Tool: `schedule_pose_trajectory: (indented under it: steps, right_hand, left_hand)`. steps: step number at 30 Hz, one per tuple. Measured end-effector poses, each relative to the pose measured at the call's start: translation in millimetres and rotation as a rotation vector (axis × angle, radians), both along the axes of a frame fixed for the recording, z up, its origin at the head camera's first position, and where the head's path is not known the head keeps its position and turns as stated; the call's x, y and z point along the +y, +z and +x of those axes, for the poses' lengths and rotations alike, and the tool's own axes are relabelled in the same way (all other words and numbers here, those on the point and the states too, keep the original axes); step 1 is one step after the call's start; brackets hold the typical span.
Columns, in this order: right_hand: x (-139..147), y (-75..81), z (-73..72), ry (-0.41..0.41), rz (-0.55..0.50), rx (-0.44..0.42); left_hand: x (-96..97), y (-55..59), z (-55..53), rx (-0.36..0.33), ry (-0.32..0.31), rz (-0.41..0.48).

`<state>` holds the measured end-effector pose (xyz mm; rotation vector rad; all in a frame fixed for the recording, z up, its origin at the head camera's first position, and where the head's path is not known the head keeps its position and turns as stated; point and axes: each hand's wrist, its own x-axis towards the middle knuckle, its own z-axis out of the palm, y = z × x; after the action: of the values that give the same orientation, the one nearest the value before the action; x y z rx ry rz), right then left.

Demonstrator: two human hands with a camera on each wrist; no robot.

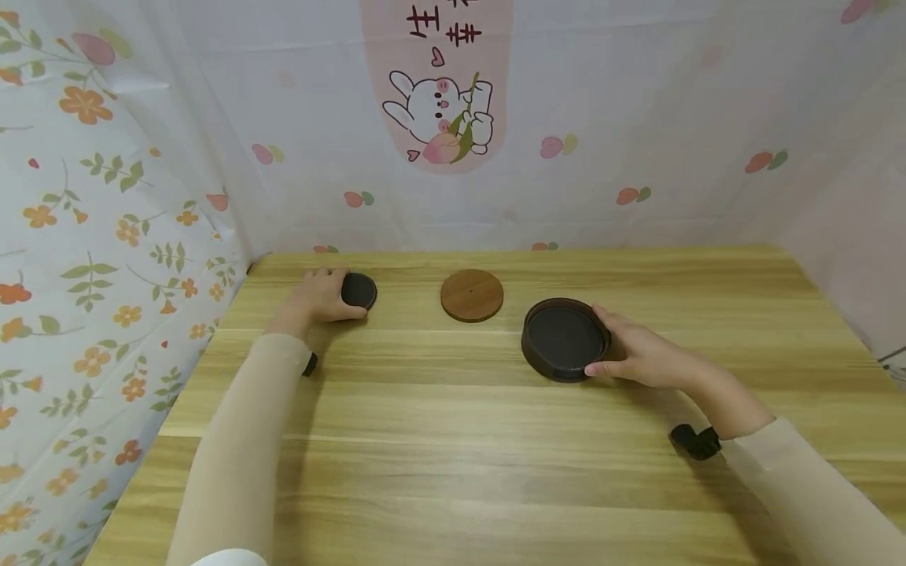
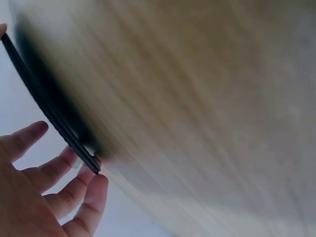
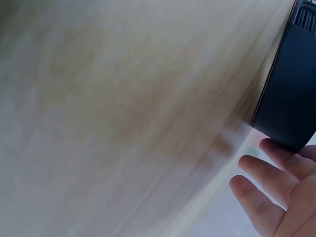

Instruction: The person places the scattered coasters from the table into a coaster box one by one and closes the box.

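Note:
At the back left of the table, my left hand (image 1: 320,297) holds a thin dark round disc (image 1: 359,292), thumb at its near edge and fingers at its far side. In the left wrist view the disc (image 2: 49,108) appears edge-on, with a groove along its rim. Right of centre, a shallow dark round container (image 1: 565,339) is gripped at its right side by my right hand (image 1: 647,352). Its black wall (image 3: 289,89) shows in the right wrist view, with slots near the top. Between the hands lies a brown wooden disc (image 1: 472,296), touched by neither.
The wood-grain table (image 1: 453,456) ends at the back against a hanging white cloth (image 1: 637,118) with a rabbit print. A flowered cloth (image 1: 92,275) hangs along the left side. Black wrist devices (image 1: 697,442) sit under both forearms.

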<state>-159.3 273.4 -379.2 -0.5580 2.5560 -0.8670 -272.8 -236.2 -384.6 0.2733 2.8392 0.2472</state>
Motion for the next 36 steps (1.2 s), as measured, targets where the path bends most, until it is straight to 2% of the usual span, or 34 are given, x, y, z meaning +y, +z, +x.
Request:
schedule_pose_trajectory:
  steps: [8,14,21,30,36]
  right_hand:
    - [1.9,-1.9,0.3,-0.007,-0.007,0.001]
    - [2.9,-2.2,0.7,-0.012,-0.005,0.006]
    - [2.0,-1.2,0.6,-0.002,-0.010,0.007]
    - [1.6,-1.2,1.2,-0.004,-0.014,0.000]
    - [0.5,-1.2,1.1,0.001,-0.024,0.014]
  left_hand:
    - [-0.9,2.6,7.4,0.024,-0.027,0.061]
    - [3.2,8.3,10.9,0.023,-0.033,0.067]
    - [5.7,12.5,21.2,0.032,-0.106,0.061]
    - [21.3,25.4,35.8,0.063,-0.147,0.092]
    - [32.9,27.9,43.0,0.076,-0.187,0.084]
